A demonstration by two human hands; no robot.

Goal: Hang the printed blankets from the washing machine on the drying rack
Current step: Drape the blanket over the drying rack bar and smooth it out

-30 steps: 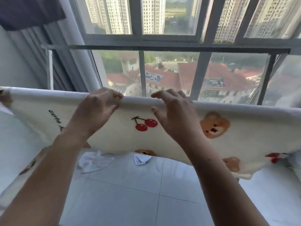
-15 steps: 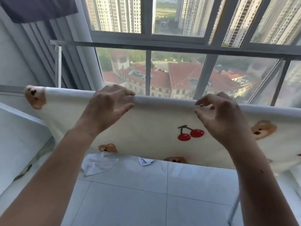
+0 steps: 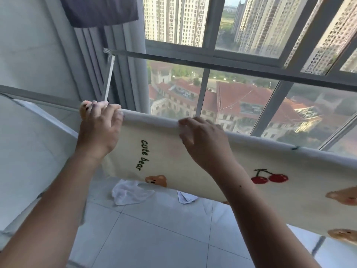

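Observation:
A cream blanket (image 3: pixel 251 167) printed with bears, cherries and the words "cute bear" hangs folded over a rail of the drying rack, which it hides along its length. My left hand (image 3: pixel 98 130) grips the blanket's top fold at its left end, fingers curled over the edge. My right hand (image 3: pixel 202 140) rests on the top fold a little to the right, fingertips hooked over the edge. A bare rack bar (image 3: pixel 38 96) runs on to the left of the blanket.
Big windows (image 3: pixel 241 97) with dark frames stand right behind the rack. Grey curtains (image 3: pixel 123 74) hang at the left, a dark cloth (image 3: pixel 100 10) above them. White rags (image 3: pixel 129 192) lie on the tiled floor (image 3: pixel 154 238) below. A white wall (image 3: pixel 25 151) is at the left.
Both hands have slid left along the blanket's top fold; my left hand now reaches its left end. The view has swung left and tilted.

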